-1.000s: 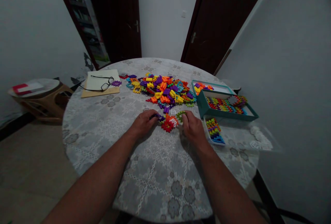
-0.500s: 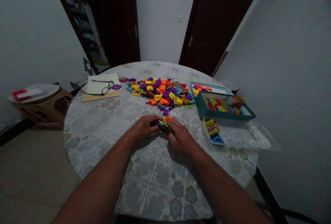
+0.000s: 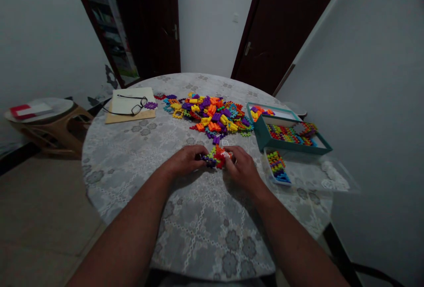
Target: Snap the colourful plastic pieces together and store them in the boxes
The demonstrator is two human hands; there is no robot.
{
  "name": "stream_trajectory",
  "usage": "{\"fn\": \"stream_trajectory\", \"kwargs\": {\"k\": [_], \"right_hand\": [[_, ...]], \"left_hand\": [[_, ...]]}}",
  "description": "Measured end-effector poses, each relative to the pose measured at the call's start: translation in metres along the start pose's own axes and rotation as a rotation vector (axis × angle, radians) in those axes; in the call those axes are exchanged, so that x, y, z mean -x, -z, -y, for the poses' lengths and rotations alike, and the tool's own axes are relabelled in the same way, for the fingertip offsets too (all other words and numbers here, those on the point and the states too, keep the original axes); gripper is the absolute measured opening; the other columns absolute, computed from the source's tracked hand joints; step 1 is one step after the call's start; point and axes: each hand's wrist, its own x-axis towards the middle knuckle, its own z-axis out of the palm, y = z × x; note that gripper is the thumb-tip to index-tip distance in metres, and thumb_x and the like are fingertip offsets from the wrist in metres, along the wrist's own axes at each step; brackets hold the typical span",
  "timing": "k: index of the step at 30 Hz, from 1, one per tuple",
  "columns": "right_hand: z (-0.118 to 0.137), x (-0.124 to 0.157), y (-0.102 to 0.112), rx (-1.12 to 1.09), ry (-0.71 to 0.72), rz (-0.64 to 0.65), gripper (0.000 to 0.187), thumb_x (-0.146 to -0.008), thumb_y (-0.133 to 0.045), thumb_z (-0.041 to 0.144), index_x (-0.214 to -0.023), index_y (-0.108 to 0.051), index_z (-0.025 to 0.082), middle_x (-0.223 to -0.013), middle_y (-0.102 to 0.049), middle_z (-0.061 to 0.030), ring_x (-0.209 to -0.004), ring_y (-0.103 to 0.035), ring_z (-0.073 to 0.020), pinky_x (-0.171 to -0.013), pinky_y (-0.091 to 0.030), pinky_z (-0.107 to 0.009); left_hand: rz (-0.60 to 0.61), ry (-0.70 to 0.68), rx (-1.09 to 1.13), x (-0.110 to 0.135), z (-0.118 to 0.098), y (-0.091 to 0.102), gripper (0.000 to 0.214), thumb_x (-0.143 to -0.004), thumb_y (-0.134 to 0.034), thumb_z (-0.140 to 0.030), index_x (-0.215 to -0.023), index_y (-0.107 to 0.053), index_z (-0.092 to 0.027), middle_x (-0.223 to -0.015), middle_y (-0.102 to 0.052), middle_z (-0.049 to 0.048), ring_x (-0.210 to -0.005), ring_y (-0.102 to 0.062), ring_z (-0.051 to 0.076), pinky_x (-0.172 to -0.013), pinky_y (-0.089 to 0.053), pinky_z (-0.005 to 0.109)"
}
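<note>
**Both hands closed on one cluster, mid-frame**

The cluster [image 3: 216,156] of joined red, purple and green pieces sat on the table [image 3: 198,229] at the centre of the frame, just below the loose pile [image 3: 212,117]. The left hand [image 3: 185,160] gripped its left side, fingers curled over the purple end. The right hand [image 3: 241,170] pinched its right side, fingertips tucked in. Both hands rested on the cloth.

Room: bare cloth ran from the hands down to the near table edge at the bottom and out to the left rim. The right of centre was crowded. A teal box [image 3: 261,136] and a small tray [image 3: 278,167] of stacked pieces lay near the right hand, with a clear sheet [image 3: 326,176] beyond them by the right rim. Glasses [image 3: 135,107] on a pad [image 3: 123,101] lay upper left, well apart.

Writing: a white tag on the cluster carried marks too small to read.

Hidden: the hands covered both ends of the cluster, so its joints could not be made out. The forearms were cut off at the bottom edge. In the dim light the pile's colours were clear but its shapes blurred.
</note>
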Motion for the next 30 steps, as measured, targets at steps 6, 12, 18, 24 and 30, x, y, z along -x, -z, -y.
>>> {"fn": "stream_trajectory", "kwargs": {"k": [6,12,18,24,30], "right_hand": [[-0.011,0.003,-0.011,0.222,-0.042,0.111,0.032,-0.095,-0.074,0.029,-0.127,-0.071,0.024,-0.126,-0.067,-0.0115,-0.113,-0.067,-0.0275,-0.100,-0.057,-0.040],[-0.011,0.001,-0.013,0.115,-0.004,0.032,0.011,-0.097,-0.069,0.026,-0.107,-0.071,0.022,-0.108,-0.069,-0.0079,-0.099,-0.068,-0.0237,-0.091,-0.055,-0.035],[-0.006,-0.002,-0.010,-0.079,0.083,-0.008,0.012,-0.103,-0.064,0.025,-0.104,-0.075,0.023,-0.099,-0.075,-0.0058,-0.091,-0.069,-0.0221,-0.086,-0.054,-0.034],[0.004,0.002,-0.016,-0.142,0.193,0.105,0.025,-0.107,-0.056,0.021,-0.119,-0.078,0.023,-0.107,-0.077,-0.0083,-0.101,-0.072,-0.0234,-0.092,-0.056,-0.037],[-0.005,0.000,-0.014,-0.225,0.092,0.024,0.033,-0.104,-0.054,0.019,-0.126,-0.078,0.024,-0.117,-0.080,-0.0078,-0.108,-0.075,-0.0231,-0.100,-0.059,-0.038]], "left_hand": [[0.025,0.020,-0.067,0.001,-0.004,0.001,0.015,-0.087,-0.069,-0.022,-0.100,-0.077,-0.025,-0.090,-0.077,0.0028,-0.087,-0.069,0.022,-0.082,-0.052,0.034],[0.033,0.004,-0.053,0.000,-0.003,0.000,0.014,-0.089,-0.070,-0.023,-0.102,-0.076,-0.025,-0.092,-0.077,0.0019,-0.086,-0.068,0.020,-0.081,-0.050,0.032],[0.046,0.009,-0.045,-0.002,0.003,0.000,0.020,-0.089,-0.071,-0.020,-0.109,-0.075,-0.022,-0.098,-0.076,0.0026,-0.090,-0.067,0.019,-0.085,-0.048,0.030],[0.030,-0.039,0.007,-0.004,0.014,-0.004,0.039,-0.089,-0.075,-0.023,-0.129,-0.076,-0.026,-0.098,-0.077,0.0023,-0.090,-0.069,0.020,-0.085,-0.050,0.031],[0.064,-0.131,0.005,-0.005,0.010,-0.001,0.017,-0.092,-0.073,-0.023,-0.105,-0.084,-0.026,-0.104,-0.078,0.0037,-0.101,-0.071,0.021,-0.097,-0.052,0.034]]}}
